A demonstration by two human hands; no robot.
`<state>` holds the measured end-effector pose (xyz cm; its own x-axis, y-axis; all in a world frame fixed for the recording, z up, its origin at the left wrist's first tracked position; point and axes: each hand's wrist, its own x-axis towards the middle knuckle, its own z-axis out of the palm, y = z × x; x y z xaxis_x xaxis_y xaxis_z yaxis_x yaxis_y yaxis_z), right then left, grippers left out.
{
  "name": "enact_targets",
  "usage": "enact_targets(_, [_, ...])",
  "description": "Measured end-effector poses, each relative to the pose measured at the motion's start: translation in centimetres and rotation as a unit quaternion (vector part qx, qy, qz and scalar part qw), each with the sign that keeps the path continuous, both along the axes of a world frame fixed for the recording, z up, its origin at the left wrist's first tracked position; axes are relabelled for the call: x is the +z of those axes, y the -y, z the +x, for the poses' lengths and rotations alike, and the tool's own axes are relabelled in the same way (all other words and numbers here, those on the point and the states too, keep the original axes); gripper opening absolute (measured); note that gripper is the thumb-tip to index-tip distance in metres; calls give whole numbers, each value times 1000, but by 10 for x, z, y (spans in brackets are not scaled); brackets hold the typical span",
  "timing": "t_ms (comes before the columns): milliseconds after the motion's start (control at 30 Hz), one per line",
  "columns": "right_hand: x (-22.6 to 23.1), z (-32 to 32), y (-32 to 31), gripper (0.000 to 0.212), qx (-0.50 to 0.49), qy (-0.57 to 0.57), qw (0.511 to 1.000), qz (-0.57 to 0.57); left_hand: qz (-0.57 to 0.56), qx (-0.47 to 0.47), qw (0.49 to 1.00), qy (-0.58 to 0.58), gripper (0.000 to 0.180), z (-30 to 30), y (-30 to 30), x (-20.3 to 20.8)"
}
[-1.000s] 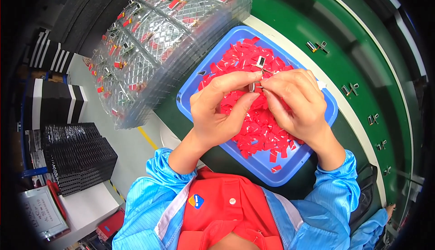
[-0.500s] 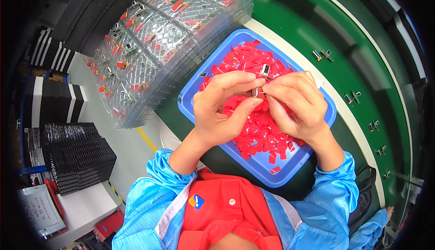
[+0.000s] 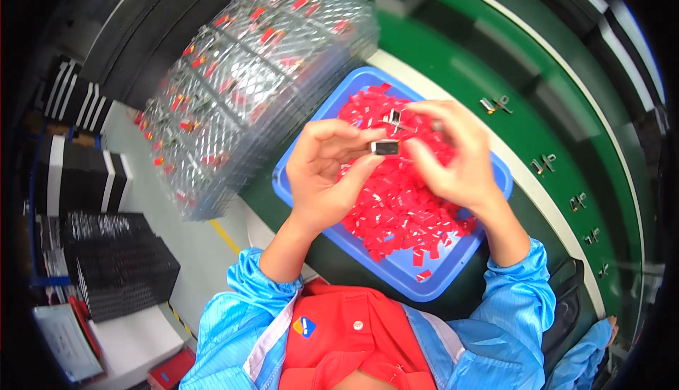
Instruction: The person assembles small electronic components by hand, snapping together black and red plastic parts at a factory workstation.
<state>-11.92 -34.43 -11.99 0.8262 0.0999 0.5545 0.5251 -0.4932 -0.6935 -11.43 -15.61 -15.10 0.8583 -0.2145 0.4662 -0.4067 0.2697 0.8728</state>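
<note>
The small metal clip [image 3: 385,147] lies crosswise between both hands, pinched by the left hand [image 3: 327,171] (nearer it); the right hand's [image 3: 453,156] fingertips pinch its other end, above the blue tray [image 3: 396,263].

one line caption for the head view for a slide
Both hands, left hand and right hand, pinch a small metal part above a blue bin of red pieces.

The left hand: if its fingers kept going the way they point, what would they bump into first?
Probably the small metal part pinched at the left hand's fingertips, then the right hand facing it; depth is unclear.
</note>
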Motion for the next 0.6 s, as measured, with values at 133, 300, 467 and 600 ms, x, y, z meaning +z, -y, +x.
enact_targets(133, [-20,22,5,24,85,-67,994,-16,35,-8,999,-22,35,9,2,4])
enact_targets(300, [-39,103,58,16,-33,-25,982,-183,218,44,975,-7,25,48,-15,9])
enact_targets(467, [-61,141,118,16,-133,-55,949,-281,438,255,819,269,19,111,-64,34])
enact_targets(600, [-32,106,78,19,-80,-49,972,-214,516,333,762,204,20,149,-96,46])
